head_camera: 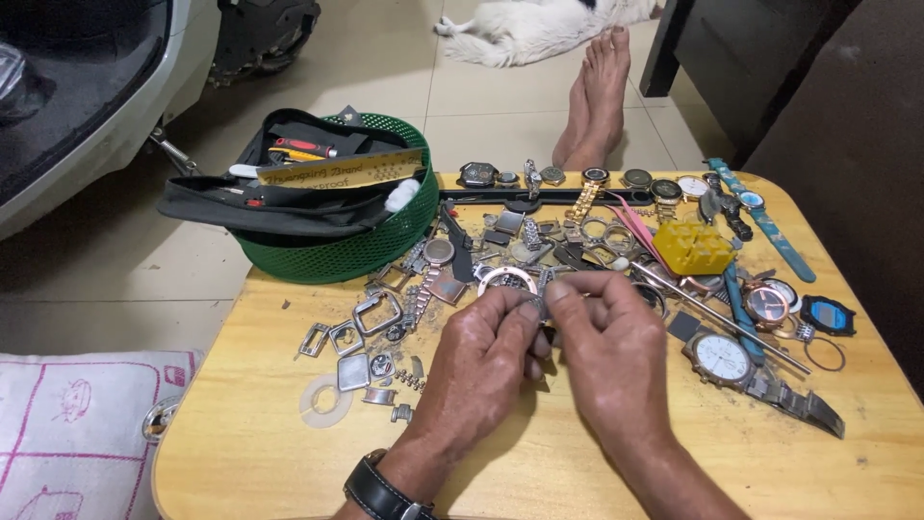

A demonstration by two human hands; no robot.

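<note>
Two hands met over the middle of the wooden table (539, 462), and we saw both pinched together on one small metal watch part (540, 306), the left hand (481, 361) gripping it from its side with thumb and forefinger, the right hand (608, 351) closing on it from the other. The part sat between the fingertips, lifted just above the tabletop, and was too small for us to tell its exact kind. A dark watch strap circled the left wrist. Just beyond the fingers lay a rose-gold watch case (507, 279) among loose buckles, links and bezels, with a square metal frame (377, 313) and a pale plastic ring (325, 400) further left. To the right we noted a white-dialled wristwatch (722, 358), a long metal rod (722, 323), a yellow plastic block (693, 247) and a blue strap (770, 226). A row of watch heads lined the far edge, near a green mesh basket (356, 252) holding a black tool pouch. By our judgement the work was in its middle: one piece was in hand, while most parts lay scattered and unassembled.
</note>
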